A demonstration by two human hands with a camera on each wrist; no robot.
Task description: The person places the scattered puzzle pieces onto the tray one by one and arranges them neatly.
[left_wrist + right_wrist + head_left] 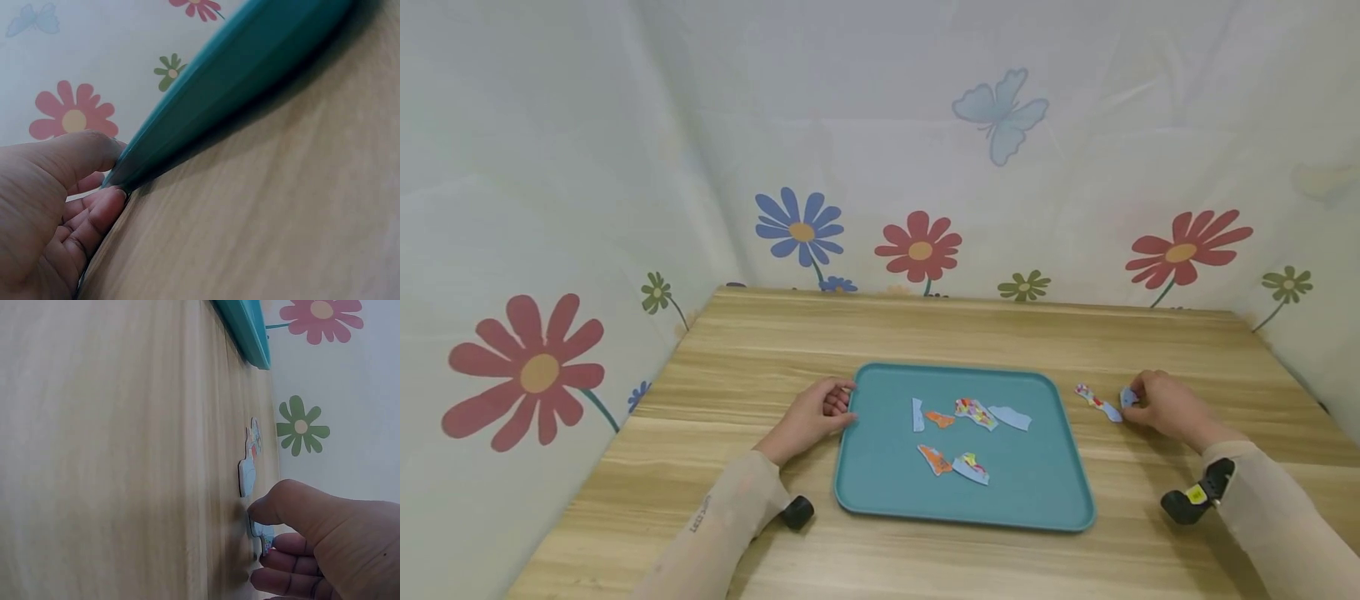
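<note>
A teal tray [1022, 500] lies on the wooden table, with several flat cardboard puzzle pieces spread on it. My left hand [808, 417] is at the tray's left edge, its thumb and curled fingers gripping the rim in the left wrist view. To the right of the tray, my right hand [1176, 410] pinches a small light-blue puzzle piece [1126, 398] between thumb and fingers, close to the tabletop. Just left of it another puzzle piece [1097, 402], long and narrow with red and white patches, lies on the wood. Part of the held piece is hidden by the fingers.
On the tray are an orange piece [934, 459], a multicoloured piece [976, 413] and a plain light-blue piece [1011, 417], among others. A white curtain [865, 100] printed with flowers stands behind the table [775, 333] and along its sides.
</note>
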